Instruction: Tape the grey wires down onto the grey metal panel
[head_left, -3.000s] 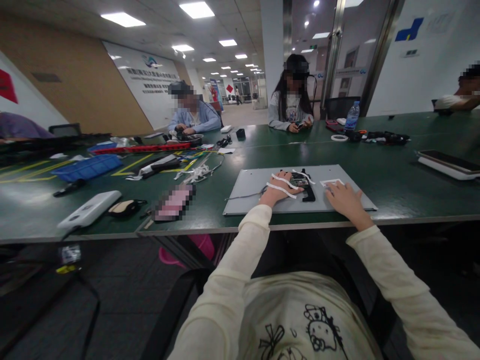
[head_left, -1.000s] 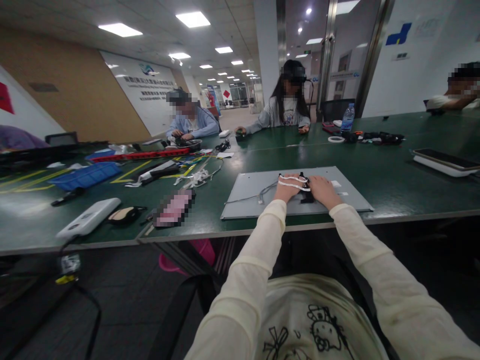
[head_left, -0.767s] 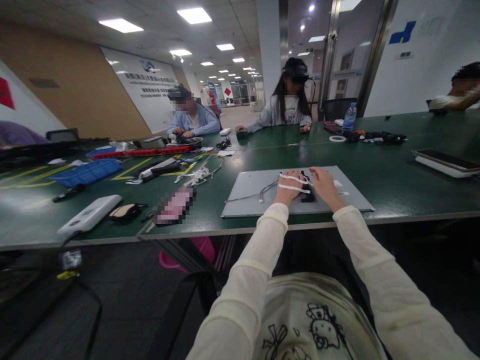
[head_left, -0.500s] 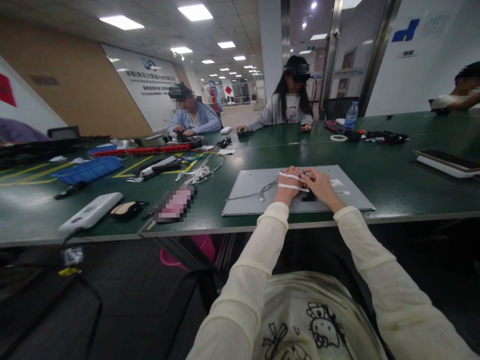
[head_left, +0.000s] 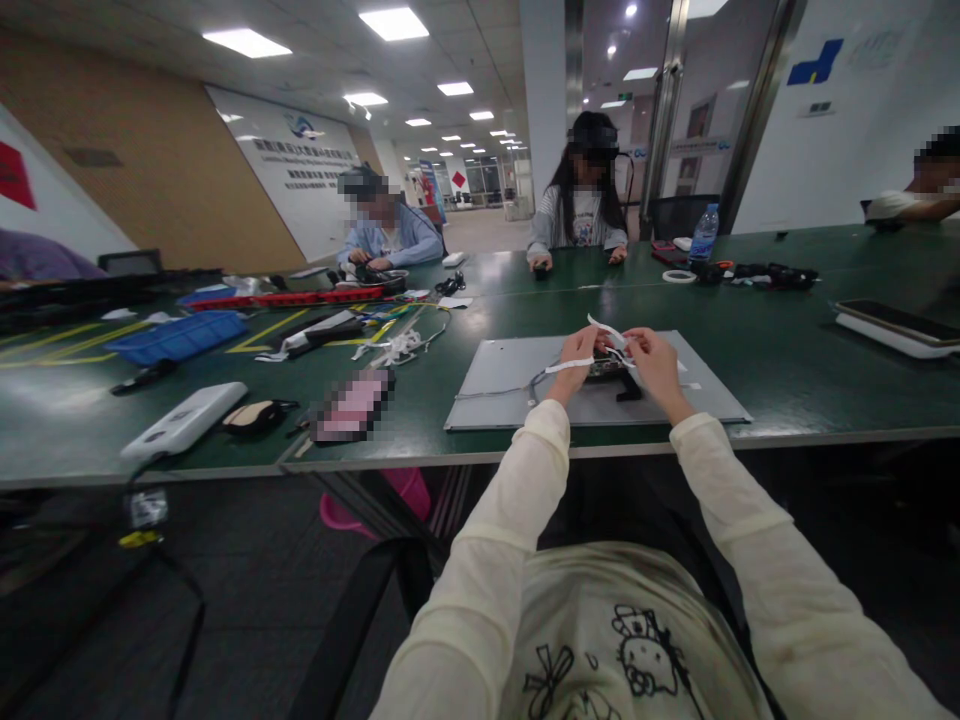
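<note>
Over one gray board (head_left: 499, 382), at least two white strips (head_left: 604, 328) are touched by one left hand (head_left: 574, 360) and one right hand (head_left: 657, 366). Fingers are bent; their grip cannot be told.

The green table (head_left: 517, 305) carries a gray panel (head_left: 499, 375), with a blurred pink item (head_left: 352, 408) at its nine o'clock, a blue basket (head_left: 180, 338) at ten and a bottle (head_left: 703, 238) at one.

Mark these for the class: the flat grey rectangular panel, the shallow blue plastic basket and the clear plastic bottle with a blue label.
Grey panel (head_left: 491, 372): head view, bare surface left of the hands.
Blue basket (head_left: 187, 343): head view, outer side wall.
Clear bottle (head_left: 703, 240): head view, blue label.
</note>
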